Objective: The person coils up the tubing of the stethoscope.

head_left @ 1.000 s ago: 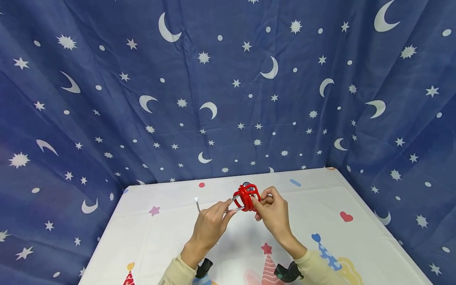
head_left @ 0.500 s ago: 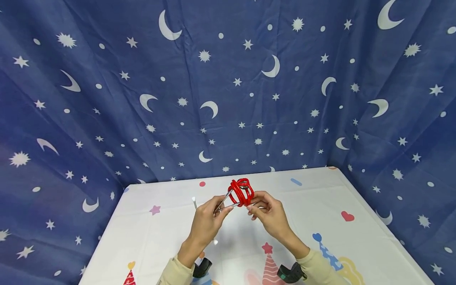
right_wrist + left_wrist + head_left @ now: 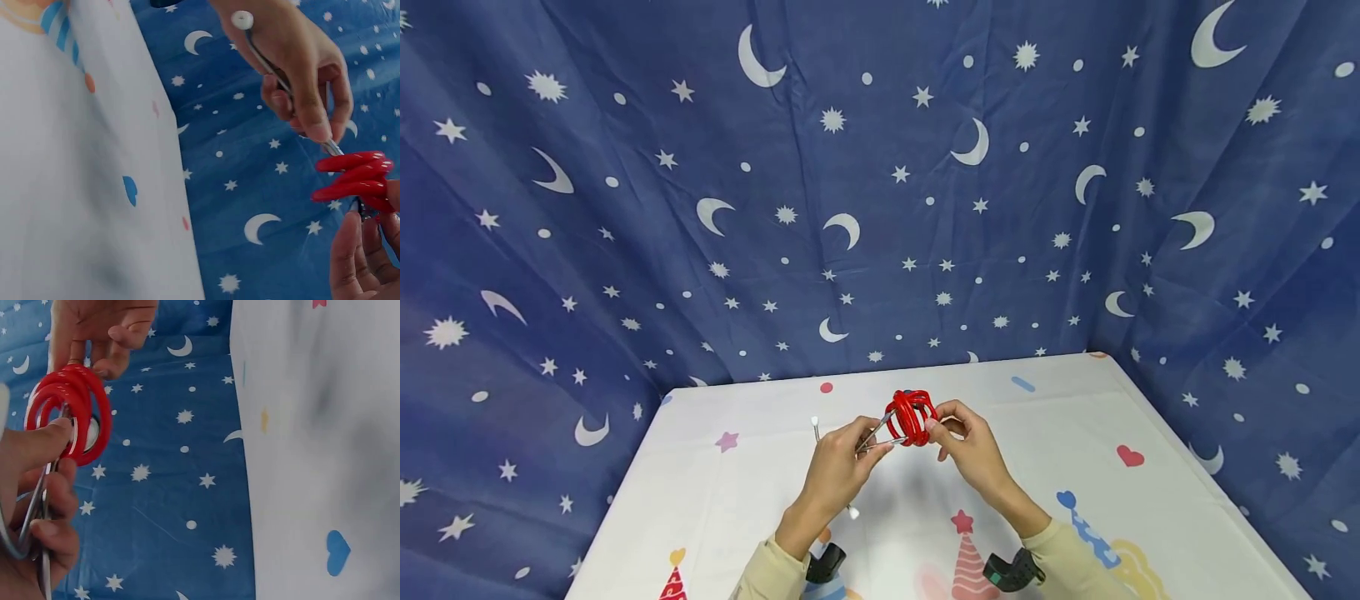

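Note:
A stethoscope is held up over the table, its red tubing wound into a tight bundle of loops. My left hand grips the metal ear tubes, which run into the left side of the bundle. One white ear tip sticks out below that hand, and another ear tip beyond it. At the bundle's right side, my right hand pinches the red loops between thumb and fingers. The round chestpiece shows partly inside the loops in the left wrist view.
A white tablecloth with party prints covers the table beneath both hands. Blue curtains with moons and stars stand behind and at both sides. Dark wrist straps sit by the cream sleeves.
The red bundle first rose and shifted left while turning, then came down slightly. My right fingers moved from the bundle's edge and back onto it; the left hand kept hold of the ear tubes.

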A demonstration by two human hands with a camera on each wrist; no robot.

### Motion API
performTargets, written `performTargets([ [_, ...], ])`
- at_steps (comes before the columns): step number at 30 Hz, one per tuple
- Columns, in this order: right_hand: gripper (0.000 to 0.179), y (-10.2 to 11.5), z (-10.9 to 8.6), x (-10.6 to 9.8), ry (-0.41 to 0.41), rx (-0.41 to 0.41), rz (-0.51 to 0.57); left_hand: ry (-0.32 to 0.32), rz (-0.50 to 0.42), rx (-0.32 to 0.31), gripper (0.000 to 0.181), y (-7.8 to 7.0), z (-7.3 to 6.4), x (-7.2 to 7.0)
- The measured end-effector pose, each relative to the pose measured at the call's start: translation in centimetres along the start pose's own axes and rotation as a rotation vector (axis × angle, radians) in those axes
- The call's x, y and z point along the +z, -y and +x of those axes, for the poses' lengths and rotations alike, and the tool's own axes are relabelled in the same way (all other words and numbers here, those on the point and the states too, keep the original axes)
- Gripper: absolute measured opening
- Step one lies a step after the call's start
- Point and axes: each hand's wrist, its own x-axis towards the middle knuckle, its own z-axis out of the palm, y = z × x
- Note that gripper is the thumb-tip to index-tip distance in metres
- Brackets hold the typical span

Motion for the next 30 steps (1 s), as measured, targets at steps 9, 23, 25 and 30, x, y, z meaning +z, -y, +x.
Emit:
performTargets([
  [9,0.022,-2.2,1.8,1.6,-0.017,0.220,0.127,0.127,-0.102,-0.267,0.033,3.2,-0.5,1.2],
  [23,0.027,-6.8,3.2,3.2,-0.082,0.321,0.143,0.201,-0.210,-0.351,0.025,6.9,-1.5,4.5],
  [25,0.026,-7.1,3.2,3.1,-0.080,0.329,0.131,0.212,-0.205,-0.356,0.024,7.3,-1.5,4.9],
  [30,0.026,-8.0,3.0,3.0,-0.082,0.330,0.102,0.228,-0.218,-0.374,0.025,7.7,-1.6,5.8],
])
